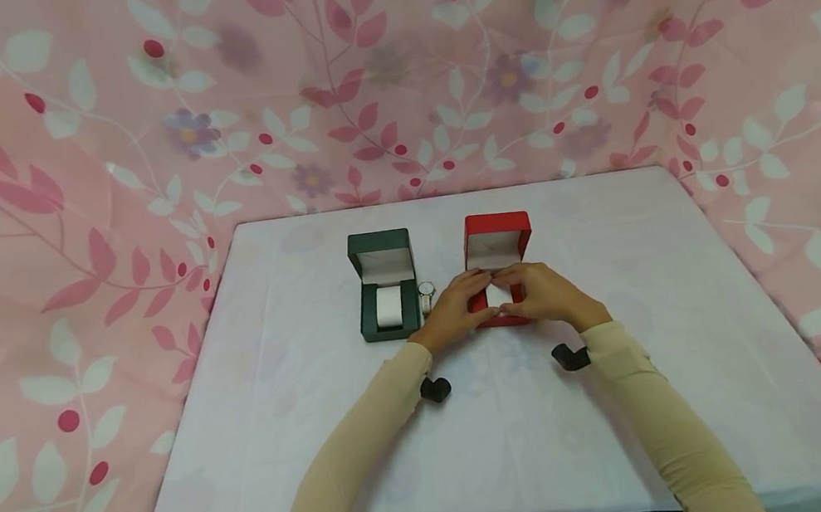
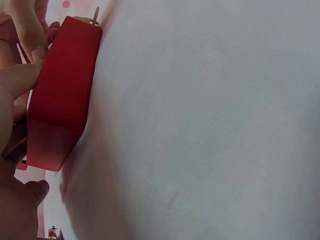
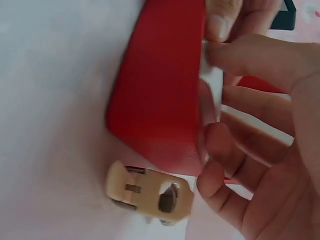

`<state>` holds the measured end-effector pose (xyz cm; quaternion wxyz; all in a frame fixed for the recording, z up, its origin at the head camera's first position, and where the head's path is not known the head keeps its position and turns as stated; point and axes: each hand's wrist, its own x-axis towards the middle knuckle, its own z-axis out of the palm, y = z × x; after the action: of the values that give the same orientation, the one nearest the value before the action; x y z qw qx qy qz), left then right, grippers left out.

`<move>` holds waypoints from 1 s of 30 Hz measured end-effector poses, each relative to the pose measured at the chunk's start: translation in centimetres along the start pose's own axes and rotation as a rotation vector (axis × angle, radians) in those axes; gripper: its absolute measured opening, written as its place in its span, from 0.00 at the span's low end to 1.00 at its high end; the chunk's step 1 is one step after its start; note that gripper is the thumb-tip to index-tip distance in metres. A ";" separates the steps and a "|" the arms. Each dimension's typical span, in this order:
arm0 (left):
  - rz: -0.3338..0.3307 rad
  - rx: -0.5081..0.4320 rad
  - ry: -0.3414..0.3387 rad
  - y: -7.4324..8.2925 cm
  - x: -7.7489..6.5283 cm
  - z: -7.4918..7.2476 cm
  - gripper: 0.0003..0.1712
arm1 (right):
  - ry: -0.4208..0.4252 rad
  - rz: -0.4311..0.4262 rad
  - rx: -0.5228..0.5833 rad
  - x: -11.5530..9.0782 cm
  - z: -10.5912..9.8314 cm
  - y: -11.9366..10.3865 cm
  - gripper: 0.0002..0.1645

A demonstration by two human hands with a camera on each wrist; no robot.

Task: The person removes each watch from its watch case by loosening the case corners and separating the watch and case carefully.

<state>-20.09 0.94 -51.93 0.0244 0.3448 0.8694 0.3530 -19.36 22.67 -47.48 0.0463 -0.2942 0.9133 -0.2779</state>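
An open red watch box [image 1: 495, 222] stands on the white-covered table, its lid raised at the back. In its base sits a white cushion [image 1: 499, 295], partly covered by fingers. My left hand [image 1: 454, 311] and right hand [image 1: 546, 296] grip this cushion from both sides, thumbs at the front edge and fingers at the back. The right wrist view shows the cushion [image 3: 212, 70] edge above the red front wall, with both thumbs close together on it. Left of the red box, a wristwatch [image 1: 426, 296] lies between my left hand and a green watch box [image 1: 410, 310].
The green box stands open with a white cushion [image 1: 389, 307] in it. A beige object [image 3: 155, 195] with dark slots and a hole lies beside the red box; its kind is unclear. Pink floral cloth [image 1: 392, 83] hangs behind the table [image 1: 520, 445].
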 end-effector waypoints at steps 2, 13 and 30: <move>-0.001 0.006 -0.001 -0.1 0.0 0.1 0.38 | 0.008 -0.003 -0.015 0.0 0.1 0.1 0.30; -0.035 0.027 0.050 0.4 0.0 -1.2 0.38 | 0.097 -0.033 0.005 -0.4 -0.6 0.8 0.27; -0.150 0.042 0.241 -0.5 -2.0 -4.7 0.41 | 0.312 0.094 -0.058 -2.4 -2.1 1.6 0.32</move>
<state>-20.25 -3.37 -49.11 -0.0611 0.2344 0.8965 0.3710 -18.71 26.11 -46.76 -0.0914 -0.2058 0.9298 -0.2912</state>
